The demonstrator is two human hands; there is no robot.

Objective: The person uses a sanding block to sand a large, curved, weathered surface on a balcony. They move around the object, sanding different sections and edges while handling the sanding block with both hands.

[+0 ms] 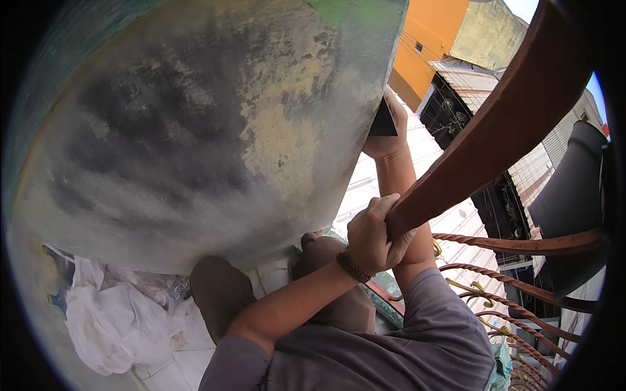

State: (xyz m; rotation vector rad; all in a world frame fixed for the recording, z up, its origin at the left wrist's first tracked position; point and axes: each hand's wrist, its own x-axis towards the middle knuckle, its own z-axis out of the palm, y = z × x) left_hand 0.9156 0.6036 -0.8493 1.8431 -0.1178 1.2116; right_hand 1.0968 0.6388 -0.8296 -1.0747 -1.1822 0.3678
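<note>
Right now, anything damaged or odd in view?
Yes: the grey wall looks worn. Dark smudges spread over its left part; ragged yellowish patches show to their right, as if coating has come off. White sheeting lies crumpled at lower left.

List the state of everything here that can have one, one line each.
Left hand: closed around the brown rail
Right hand: at the wall edge, partly hidden
Black piece: at the right hand
Wall: dark-stained, patchy
White sheeting: crumpled
Bracelet: worn, left wrist
</note>
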